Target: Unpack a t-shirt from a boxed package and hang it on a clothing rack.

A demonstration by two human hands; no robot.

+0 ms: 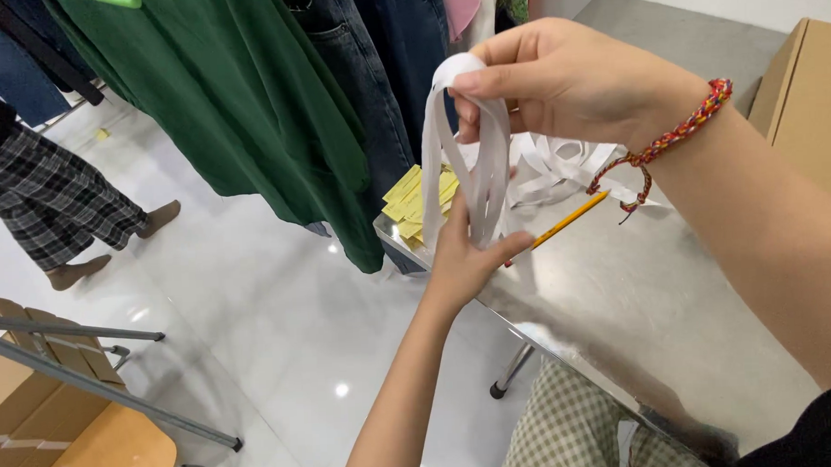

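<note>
Nearby, pencil [570, 221] beside yellow slips [412, 199]

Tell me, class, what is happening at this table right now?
A person holds loops of white ribbon between both hands: the right hand pinches the top, the left hand grips the bottom. More ribbon lies on the metal table, beside a yellow pencil and a stack of yellow tags. Garments hang on a rack behind, and another person's legs show at the left.
</note>
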